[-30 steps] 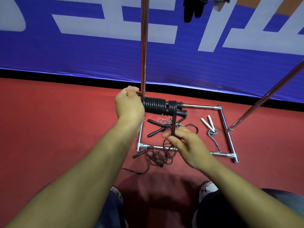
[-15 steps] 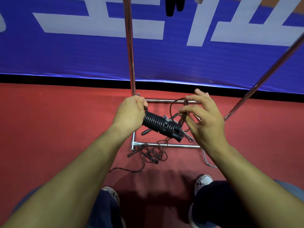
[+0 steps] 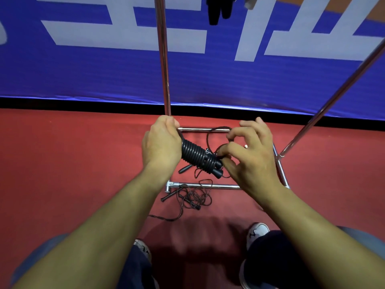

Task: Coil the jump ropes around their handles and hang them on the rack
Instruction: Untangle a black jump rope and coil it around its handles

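Observation:
My left hand [image 3: 161, 144] grips one end of a pair of black jump rope handles wound with thick black coils [image 3: 198, 156], held tilted down to the right in front of me. My right hand [image 3: 249, 156] pinches the thin loose rope end [image 3: 210, 134] beside the handles' free tips; a loop of it arcs above the bundle. The chrome rack [image 3: 164, 80] rises just behind my hands. Its top bar is out of view.
A tangled black jump rope [image 3: 192, 197] lies on the red floor across the rack's front base bar [image 3: 208, 185]. Another black handle [image 3: 184, 168] lies inside the base. A slanted chrome pole [image 3: 333, 97] crosses on the right. Dark items [image 3: 218, 11] hang at the top. My shoes [image 3: 257, 231] stand below.
My right hand rose from below the bundle to its right tip, carrying the rope end up into a loop. The bundle tilted down to the right.

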`<control>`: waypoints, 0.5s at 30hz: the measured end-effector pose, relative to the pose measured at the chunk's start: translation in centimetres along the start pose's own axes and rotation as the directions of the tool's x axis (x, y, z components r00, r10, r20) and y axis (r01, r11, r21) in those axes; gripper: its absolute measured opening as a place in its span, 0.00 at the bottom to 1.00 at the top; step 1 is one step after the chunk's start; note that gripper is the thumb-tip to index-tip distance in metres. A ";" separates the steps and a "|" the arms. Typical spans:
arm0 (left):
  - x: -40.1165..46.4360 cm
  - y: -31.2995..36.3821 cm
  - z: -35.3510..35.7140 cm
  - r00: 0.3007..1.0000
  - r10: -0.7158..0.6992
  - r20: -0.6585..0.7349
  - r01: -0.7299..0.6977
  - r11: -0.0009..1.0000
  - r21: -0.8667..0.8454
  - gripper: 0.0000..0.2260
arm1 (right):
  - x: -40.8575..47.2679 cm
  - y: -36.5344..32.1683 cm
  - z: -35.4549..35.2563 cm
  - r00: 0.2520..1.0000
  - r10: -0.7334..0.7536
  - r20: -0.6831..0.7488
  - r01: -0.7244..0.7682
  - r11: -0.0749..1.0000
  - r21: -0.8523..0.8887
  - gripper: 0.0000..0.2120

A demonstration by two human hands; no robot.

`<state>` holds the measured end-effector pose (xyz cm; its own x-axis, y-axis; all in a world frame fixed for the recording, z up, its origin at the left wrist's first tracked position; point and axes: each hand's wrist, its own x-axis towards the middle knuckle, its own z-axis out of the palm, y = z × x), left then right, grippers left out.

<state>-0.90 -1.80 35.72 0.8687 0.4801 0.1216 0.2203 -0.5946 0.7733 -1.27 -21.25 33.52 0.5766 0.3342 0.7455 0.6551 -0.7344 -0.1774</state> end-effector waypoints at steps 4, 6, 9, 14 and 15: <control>0.0 -0.4 0.1 0.998 -0.052 -0.033 0.051 0.998 -0.038 0.12 | 0.0 -0.7 0.4 1.000 0.002 -0.025 -0.005 0.994 -0.113 0.05; 0.0 -0.5 0.0 0.998 -0.045 -0.040 0.044 0.999 -0.026 0.12 | -0.1 -0.7 0.4 1.000 -0.009 0.026 0.012 0.994 -0.110 0.03; -0.1 -0.6 -0.1 0.997 -0.039 -0.069 0.039 0.999 -0.002 0.12 | 0.1 -1.1 0.5 0.986 -0.041 0.162 0.059 0.993 -0.107 0.03; -0.3 0.0 0.5 0.983 -0.070 -0.172 0.054 0.994 -0.099 0.12 | -1.6 -4.2 1.9 0.908 0.274 0.317 -0.240 0.960 -0.143 0.05; -0.2 0.2 0.5 0.978 -0.097 -0.185 0.073 0.989 -0.131 0.11 | -2.2 -4.8 2.3 0.892 0.311 0.329 -0.281 0.950 -0.136 0.07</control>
<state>-0.82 -2.38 35.55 0.7459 0.6468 0.1592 0.2233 -0.4680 0.8551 -4.58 -17.07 31.26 0.8785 0.2637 0.3983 0.3937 -0.8720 -0.2910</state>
